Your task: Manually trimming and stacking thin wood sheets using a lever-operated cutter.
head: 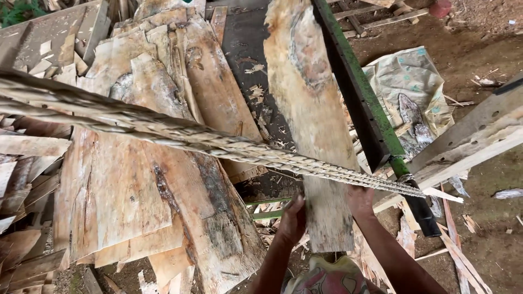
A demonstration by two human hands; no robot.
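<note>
A long rough wooden slab [313,120] with bark-stained patches runs from the top of the head view down toward me. My left hand [292,218] grips its near left edge. On the near right edge sits my right hand [360,200], partly hidden behind a thick twisted rope [180,136] that stretches across the view from the left to a green metal beam [359,95].
A heap of thin wood offcuts [136,179] lies left of the slab. A grey timber beam [474,141] crosses at the right. A crumpled sack [411,81] and wood scraps lie on the dirt floor [490,228].
</note>
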